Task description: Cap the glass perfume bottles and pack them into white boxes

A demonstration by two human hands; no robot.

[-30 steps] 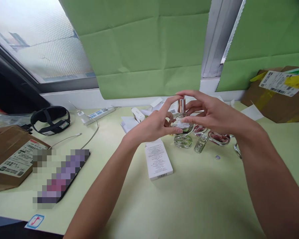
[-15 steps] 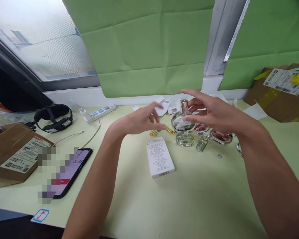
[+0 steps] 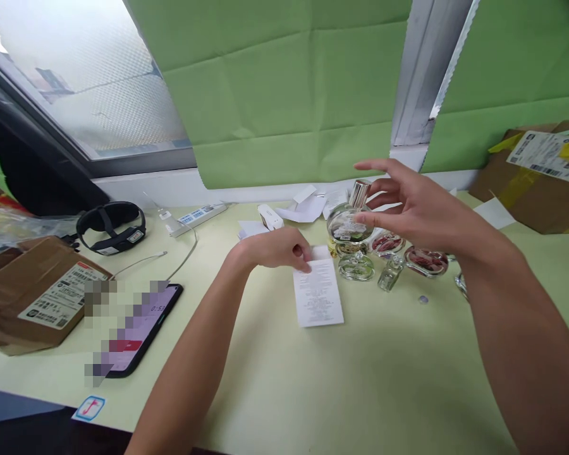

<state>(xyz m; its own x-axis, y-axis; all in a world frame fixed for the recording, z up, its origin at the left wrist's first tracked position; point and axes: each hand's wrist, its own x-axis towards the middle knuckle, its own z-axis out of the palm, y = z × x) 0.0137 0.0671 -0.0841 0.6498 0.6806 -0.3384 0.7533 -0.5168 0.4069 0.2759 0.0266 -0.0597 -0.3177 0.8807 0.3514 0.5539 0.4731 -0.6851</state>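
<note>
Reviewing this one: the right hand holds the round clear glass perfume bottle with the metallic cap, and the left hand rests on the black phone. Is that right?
Not quite. In the head view the left hand rests on the far end of the white printed carton, not the black phone. The right hand does hold the round clear glass perfume bottle.

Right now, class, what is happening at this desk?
A person works at a pale green table with bare hands. The right hand holds a round glass perfume bottle with a shiny cap, tilted, above other small glass bottles. The left hand rests its fingertips on the top end of a white box lying flat. A phone lies to the left.
</note>
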